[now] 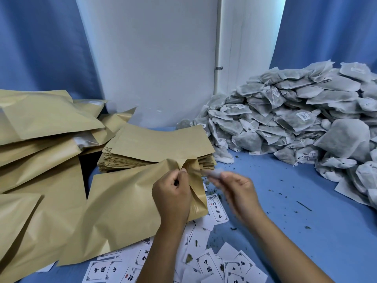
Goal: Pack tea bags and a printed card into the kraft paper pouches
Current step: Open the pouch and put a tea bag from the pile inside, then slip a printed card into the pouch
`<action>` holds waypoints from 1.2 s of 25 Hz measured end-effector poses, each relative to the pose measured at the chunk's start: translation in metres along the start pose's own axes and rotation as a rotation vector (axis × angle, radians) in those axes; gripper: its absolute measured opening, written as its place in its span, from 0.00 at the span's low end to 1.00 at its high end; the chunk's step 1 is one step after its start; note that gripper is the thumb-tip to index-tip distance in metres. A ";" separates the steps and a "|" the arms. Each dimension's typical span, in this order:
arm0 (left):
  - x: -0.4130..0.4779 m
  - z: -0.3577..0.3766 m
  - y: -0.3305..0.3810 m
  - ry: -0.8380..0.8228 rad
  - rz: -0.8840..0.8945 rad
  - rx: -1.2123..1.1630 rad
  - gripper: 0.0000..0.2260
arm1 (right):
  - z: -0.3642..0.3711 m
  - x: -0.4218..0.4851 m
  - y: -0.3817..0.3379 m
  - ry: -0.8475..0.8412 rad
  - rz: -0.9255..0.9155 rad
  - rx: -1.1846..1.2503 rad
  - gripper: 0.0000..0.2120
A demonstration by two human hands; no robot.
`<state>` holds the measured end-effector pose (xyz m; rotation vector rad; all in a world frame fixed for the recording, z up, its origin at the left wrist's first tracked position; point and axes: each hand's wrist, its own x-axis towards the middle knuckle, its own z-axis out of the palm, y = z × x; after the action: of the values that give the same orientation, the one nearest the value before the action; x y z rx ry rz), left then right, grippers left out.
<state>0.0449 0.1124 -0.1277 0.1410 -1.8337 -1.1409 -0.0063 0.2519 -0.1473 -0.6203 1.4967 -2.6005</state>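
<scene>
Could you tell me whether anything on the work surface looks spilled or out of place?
Yes. Loose green tea crumbs are scattered over the blue surface beside the tea bag pile, suggesting leakage. Some bits lie on the printed cards, which are strewn unstacked.

A blue table point(285, 201) is carrying everything: tea bags point(295, 119) heaping at two o'clock, flat pouches point(159, 148) stacking at eleven, filled pouches point(40, 129) piling at nine, cards point(204, 262) scattering at six, tea crumbs point(306, 227) lying at four.
</scene>
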 end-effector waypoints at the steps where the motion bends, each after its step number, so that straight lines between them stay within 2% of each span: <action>1: -0.001 -0.001 0.000 -0.029 0.091 0.020 0.20 | 0.012 -0.004 0.006 -0.083 -0.071 -0.219 0.08; 2: -0.002 -0.002 0.001 -0.064 0.207 0.058 0.19 | 0.022 -0.006 0.012 -0.149 -0.133 -0.368 0.11; 4: -0.002 -0.005 0.002 -0.113 0.348 0.117 0.18 | 0.032 -0.005 0.019 -0.229 -0.165 -0.502 0.17; 6: 0.001 -0.008 0.001 -0.145 0.386 0.131 0.18 | 0.035 -0.003 0.021 -0.325 -0.059 -0.648 0.14; 8: 0.001 -0.009 0.001 -0.191 0.445 0.153 0.17 | 0.034 -0.004 0.023 -0.446 0.099 -0.825 0.15; 9: 0.001 -0.008 0.002 -0.215 0.467 0.162 0.17 | 0.033 -0.007 0.025 -0.538 0.122 -0.899 0.15; 11: 0.001 -0.005 0.004 -0.223 0.461 0.168 0.16 | 0.034 -0.011 0.021 -0.629 0.048 -0.890 0.13; 12: 0.001 -0.005 0.004 -0.210 0.439 0.164 0.16 | 0.031 -0.012 0.019 -0.531 -0.011 -0.793 0.15; 14: 0.003 -0.007 0.003 -0.164 0.403 0.149 0.16 | 0.016 -0.003 0.012 -0.106 -0.126 -0.541 0.17; 15: 0.004 -0.008 0.003 -0.132 0.410 0.151 0.16 | 0.007 0.001 0.009 0.076 -0.165 -0.484 0.16; 16: 0.004 -0.008 0.004 -0.093 0.445 0.168 0.16 | 0.002 0.004 0.006 0.179 -0.149 -0.494 0.13; 17: 0.004 -0.007 0.006 -0.054 0.494 0.195 0.15 | 0.001 0.004 0.006 0.179 -0.072 -0.503 0.08; 18: 0.003 -0.006 0.007 -0.042 0.530 0.209 0.14 | 0.002 0.003 0.008 0.093 0.073 -0.474 0.04; 19: 0.002 -0.004 0.007 -0.076 0.541 0.185 0.13 | 0.005 0.002 0.011 -0.002 0.242 -0.364 0.06; 20: 0.002 -0.003 0.007 -0.162 0.511 0.125 0.12 | 0.008 0.000 0.014 -0.063 0.375 -0.195 0.12; 22: 0.000 -0.002 0.006 -0.454 0.339 0.003 0.12 | 0.009 0.000 0.015 -0.100 0.502 0.074 0.22; 23: -0.003 0.000 0.005 -0.599 0.252 0.009 0.13 | 0.008 0.002 0.012 -0.099 0.542 0.144 0.25; 25: -0.010 0.003 0.002 -0.729 0.209 0.150 0.12 | 0.004 0.003 0.006 -0.070 0.595 0.171 0.23; 27: -0.011 0.004 0.003 -0.740 0.221 0.164 0.13 | 0.002 0.003 0.007 -0.027 0.568 0.109 0.15; 30: -0.005 0.002 0.011 -0.741 0.181 -0.023 0.13 | 0.001 0.003 0.001 0.017 0.487 -0.139 0.17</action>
<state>0.0503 0.1228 -0.1228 -0.5187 -2.4053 -1.1693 -0.0083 0.2498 -0.1464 -0.2036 1.6008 -2.1525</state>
